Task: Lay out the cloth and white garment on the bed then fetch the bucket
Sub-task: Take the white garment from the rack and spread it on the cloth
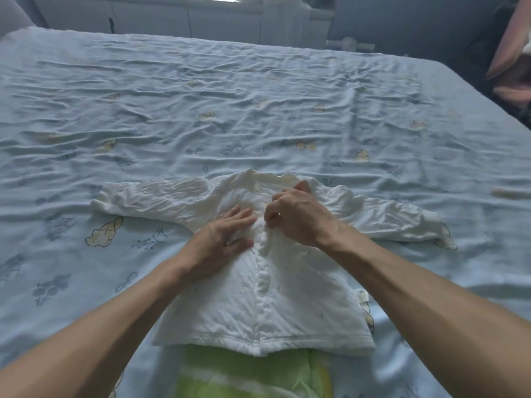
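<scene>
The white garment (287, 282) lies spread on the bed (258, 110), its hem overlapping the green cloth (247, 374). The left hand (227, 237) presses flat and open to anchor it; the right hand (296, 216) pinches the front placket, probably straightening it.

both bare forearms reach forward from the lower corners and converge toward the middle. the left hand (227, 234) lies palm down, fingers stretched flat and slightly spread, thumb out to the side. the right hand (293, 216) is just beside it, knuckles up, fingers curled under in a pinch, a ring on one finger.
</scene>
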Demonstrator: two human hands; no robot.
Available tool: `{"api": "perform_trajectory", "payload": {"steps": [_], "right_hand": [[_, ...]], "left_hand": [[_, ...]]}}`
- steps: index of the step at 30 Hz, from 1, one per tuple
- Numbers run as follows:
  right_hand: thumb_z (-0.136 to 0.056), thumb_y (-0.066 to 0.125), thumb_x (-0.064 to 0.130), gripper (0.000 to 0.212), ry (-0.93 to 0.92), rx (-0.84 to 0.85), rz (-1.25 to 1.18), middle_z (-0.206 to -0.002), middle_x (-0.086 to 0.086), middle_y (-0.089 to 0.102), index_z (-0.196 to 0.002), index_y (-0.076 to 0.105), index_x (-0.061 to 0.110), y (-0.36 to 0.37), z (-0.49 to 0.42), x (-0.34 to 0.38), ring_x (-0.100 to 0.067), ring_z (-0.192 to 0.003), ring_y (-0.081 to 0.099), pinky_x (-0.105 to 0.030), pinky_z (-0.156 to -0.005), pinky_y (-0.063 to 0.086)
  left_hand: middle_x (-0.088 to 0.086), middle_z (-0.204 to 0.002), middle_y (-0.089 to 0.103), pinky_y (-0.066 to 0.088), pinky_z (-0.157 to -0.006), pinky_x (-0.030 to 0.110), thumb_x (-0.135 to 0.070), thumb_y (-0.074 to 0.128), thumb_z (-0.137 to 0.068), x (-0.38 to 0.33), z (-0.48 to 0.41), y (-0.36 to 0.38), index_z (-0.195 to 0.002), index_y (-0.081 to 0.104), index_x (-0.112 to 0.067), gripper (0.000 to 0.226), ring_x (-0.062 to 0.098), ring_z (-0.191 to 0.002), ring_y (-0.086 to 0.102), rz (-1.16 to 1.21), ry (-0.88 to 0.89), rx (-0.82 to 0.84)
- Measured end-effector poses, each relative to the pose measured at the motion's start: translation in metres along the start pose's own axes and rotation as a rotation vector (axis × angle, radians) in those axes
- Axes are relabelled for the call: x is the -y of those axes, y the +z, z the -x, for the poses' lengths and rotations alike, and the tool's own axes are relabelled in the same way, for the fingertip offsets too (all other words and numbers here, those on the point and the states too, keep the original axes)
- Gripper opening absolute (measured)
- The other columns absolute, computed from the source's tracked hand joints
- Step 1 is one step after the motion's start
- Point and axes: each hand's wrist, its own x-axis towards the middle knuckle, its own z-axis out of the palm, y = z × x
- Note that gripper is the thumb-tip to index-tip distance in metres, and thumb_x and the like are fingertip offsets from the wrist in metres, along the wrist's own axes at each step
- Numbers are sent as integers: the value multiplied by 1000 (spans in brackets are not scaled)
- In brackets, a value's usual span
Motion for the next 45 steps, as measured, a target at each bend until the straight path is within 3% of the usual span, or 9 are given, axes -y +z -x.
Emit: {"api": "perform_trajectory", "payload": {"steps": [6, 13, 19, 21, 26, 30, 34, 37, 45], "right_hand": [[-79, 88, 16, 18, 82, -102, -69, -80, 14, 73, -75, 76, 29, -5, 81, -45, -13, -80, 65, -37, -87, 33], [-82, 85, 16, 15, 181, -163, -141, -89, 13, 75, -82, 77, 28, 21, 90, -36, -18, -87, 63, -39, -89, 35], [-89, 67, 6, 47, 55, -86, -60, -127, 4, 72, -133, 70, 22, -13, 76, -1, -23, -120, 55, -45, -97, 34], [-94, 70, 19, 43, 24, -1, -149, -134, 5, 69, -136, 68, 24, -15, 62, 12, -18, -128, 53, -45, -106, 36], [-91, 71, 36, 19, 100, 180, -134, -111, 6, 73, -108, 79, 33, 11, 42, 25, -17, -114, 61, -43, -104, 33], [-82, 84, 28, 6, 69, 6, -184, -92, 8, 80, -88, 84, 29, 13, 43, 23, -13, -96, 67, -35, -91, 27], [-75, 89, 21, 8, 12, -86, -210, -80, 8, 79, -79, 84, 26, 10, 58, 21, -15, -82, 70, -45, -90, 42], [-74, 92, 13, 13, 5, -170, -286, -76, 8, 78, -77, 82, 21, -5, 83, 1, -11, -72, 69, -32, -80, 51], [-78, 90, 20, 13, 114, -144, -244, -93, 13, 79, -83, 80, 25, 21, 141, -13, -14, -96, 72, -49, -91, 51]], "left_hand": [[-25, -161, 31, 19, -132, 38, -41, 73, -97, 0, -1, 4, -151, 55, -36, 58, -1, -158, 14, 0, 6, -21], [-12, -168, 34, 21, -131, 44, -39, 72, -97, -7, 2, 3, -153, 53, -32, 60, 6, -160, 16, -43, -5, -15], [-9, -171, 28, 18, -131, 36, -32, 75, -96, -40, 11, -22, -158, 45, -28, 70, 5, -161, 14, -61, 68, 54], [-11, -167, 38, 22, -128, 32, -34, 78, -93, -45, 19, -26, -156, 49, -33, 70, 1, -158, 22, -44, 95, 124], [-4, -160, 49, 33, -127, 39, -19, 86, -87, -33, 33, -7, -144, 63, -22, 62, 2, -153, 33, 130, 39, 105], [-5, -157, 53, 31, -128, 38, -23, 87, -86, -24, 34, 5, -141, 66, -17, 60, 1, -152, 35, 68, 35, 20], [-10, -159, 49, 28, -129, 36, -25, 85, -88, -19, 35, 9, -145, 62, -19, 63, -1, -154, 30, 24, 43, 28], [-11, -161, 47, 27, -130, 37, -24, 84, -89, -17, 35, 11, -147, 60, -17, 64, -1, -156, 27, 31, 35, 43], [-8, -160, 47, 27, -130, 38, -19, 83, -90, -18, 36, 13, -147, 60, -15, 63, 4, -157, 27, 23, 45, 23]]}}
